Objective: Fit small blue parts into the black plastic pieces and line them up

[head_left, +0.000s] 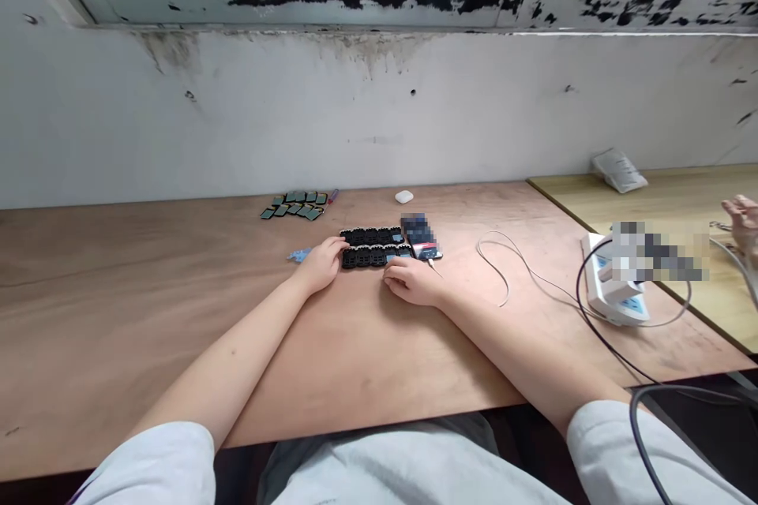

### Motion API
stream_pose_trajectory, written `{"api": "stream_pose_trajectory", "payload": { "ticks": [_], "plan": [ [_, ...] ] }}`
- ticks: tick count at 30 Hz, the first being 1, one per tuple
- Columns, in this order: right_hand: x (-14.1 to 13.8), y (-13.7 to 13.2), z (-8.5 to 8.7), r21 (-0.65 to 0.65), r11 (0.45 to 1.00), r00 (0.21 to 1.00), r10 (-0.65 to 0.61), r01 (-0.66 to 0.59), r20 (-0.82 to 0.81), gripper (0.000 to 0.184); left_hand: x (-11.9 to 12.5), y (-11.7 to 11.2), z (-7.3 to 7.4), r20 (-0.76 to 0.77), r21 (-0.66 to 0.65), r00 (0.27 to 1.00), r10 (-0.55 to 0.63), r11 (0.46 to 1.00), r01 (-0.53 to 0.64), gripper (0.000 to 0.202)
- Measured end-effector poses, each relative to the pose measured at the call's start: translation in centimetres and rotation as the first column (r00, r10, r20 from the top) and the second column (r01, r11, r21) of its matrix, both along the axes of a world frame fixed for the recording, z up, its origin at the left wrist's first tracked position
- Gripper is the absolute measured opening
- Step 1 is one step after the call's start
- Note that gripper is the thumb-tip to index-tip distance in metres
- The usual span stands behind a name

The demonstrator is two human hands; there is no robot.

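Note:
Two rows of black plastic parts with square openings lie side by side on the table, a far row (370, 237) and a near row (364, 256). Light blue pieces show at their right ends. My left hand (323, 264) is closed at the left end of the rows, its fingertips on the black parts. Curled fingers of my right hand (411, 282) rest by the right end of the near row; what they may hold is hidden. A phone (423, 238) with a blurred screen lies just beyond my right hand. Beside my left hand is a blue piece (299, 255).
Several green-and-black flat pieces (296, 205) lie at the back left, near a small screwdriver-like tool (333, 195). A white case (403, 196) sits by the wall. A power strip (616, 292) with cables stands right. Another person's hand (744, 221) and a white packet (619, 170) are far right.

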State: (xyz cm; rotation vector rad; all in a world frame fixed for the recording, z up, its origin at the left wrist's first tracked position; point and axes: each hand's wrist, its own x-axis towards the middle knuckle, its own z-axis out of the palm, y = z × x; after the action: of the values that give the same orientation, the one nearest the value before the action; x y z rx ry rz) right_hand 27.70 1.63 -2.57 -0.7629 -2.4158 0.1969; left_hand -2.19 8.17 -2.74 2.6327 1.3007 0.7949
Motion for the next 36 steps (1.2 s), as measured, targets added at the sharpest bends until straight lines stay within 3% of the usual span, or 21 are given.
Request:
{"api": "stream_pose_trajectory", "payload": {
  "ticks": [5, 8, 12, 16, 19, 24, 26, 29, 32, 36],
  "plan": [
    [-0.2, 0.0, 0.0, 0.136, 0.990, 0.999, -0.038, 0.039, -0.006, 0.017, 0.0, -0.1, -0.1, -0.006, -0.027, 1.000, -0.004, 1.000, 0.003, 0.044],
    [-0.3, 0.2, 0.2, 0.208, 0.958, 0.979, -0.205, 0.198, 0.008, 0.016, 0.0, -0.2, 0.0, 0.007, -0.039, 1.000, -0.006, 0.999, 0.006, 0.042],
    [0.2, 0.4, 0.3, 0.256, 0.856, 0.884, -0.468, 0.449, 0.012, 0.015, 0.2, -0.4, 0.3, 0.025, -0.066, 1.000, 0.011, 0.998, -0.009, 0.048],
    [0.9, 0.6, 0.0, 0.228, 0.831, 0.844, -0.533, 0.508, 0.063, 0.016, 0.1, -0.4, 0.3, -0.011, -0.093, 1.000, 0.002, 0.996, -0.003, 0.054],
    [1.0, 0.7, -0.2, 0.190, 0.846, 0.852, -0.518, 0.497, 0.078, 0.023, 0.2, -0.4, 0.4, -0.063, -0.040, 0.998, 0.032, 0.999, -0.034, 0.053],
    [0.6, 0.6, -0.1, 0.174, 0.868, 0.879, -0.476, 0.465, 0.023, 0.030, 1.0, -2.2, 1.0, -0.055, 0.192, 0.995, 0.087, 0.979, -0.075, 0.044],
    [0.5, 0.4, 0.1, 0.200, 0.867, 0.885, -0.466, 0.456, 0.007, 0.032, 1.4, -3.5, 1.4, -0.085, 0.226, 0.996, 0.039, 0.974, -0.019, 0.040],
    [0.1, -0.1, 0.4, 0.219, 0.892, 0.914, -0.406, 0.395, 0.002, 0.035, 1.9, -5.4, 1.6, -0.210, 0.190, 0.971, -0.114, 0.969, 0.155, 0.033],
    [-0.3, -0.7, 0.8, 0.171, 0.952, 0.965, -0.262, 0.255, 0.021, 0.032, 2.4, -6.9, 1.6, -0.332, 0.143, 0.908, -0.255, 0.938, 0.315, 0.032],
    [-0.8, -1.5, 1.2, 0.050, 0.999, 0.999, -0.004, 0.001, 0.041, 0.024, 3.0, -7.5, 1.7, -0.352, 0.130, 0.879, -0.323, 0.913, 0.388, 0.035]
  ]
}}
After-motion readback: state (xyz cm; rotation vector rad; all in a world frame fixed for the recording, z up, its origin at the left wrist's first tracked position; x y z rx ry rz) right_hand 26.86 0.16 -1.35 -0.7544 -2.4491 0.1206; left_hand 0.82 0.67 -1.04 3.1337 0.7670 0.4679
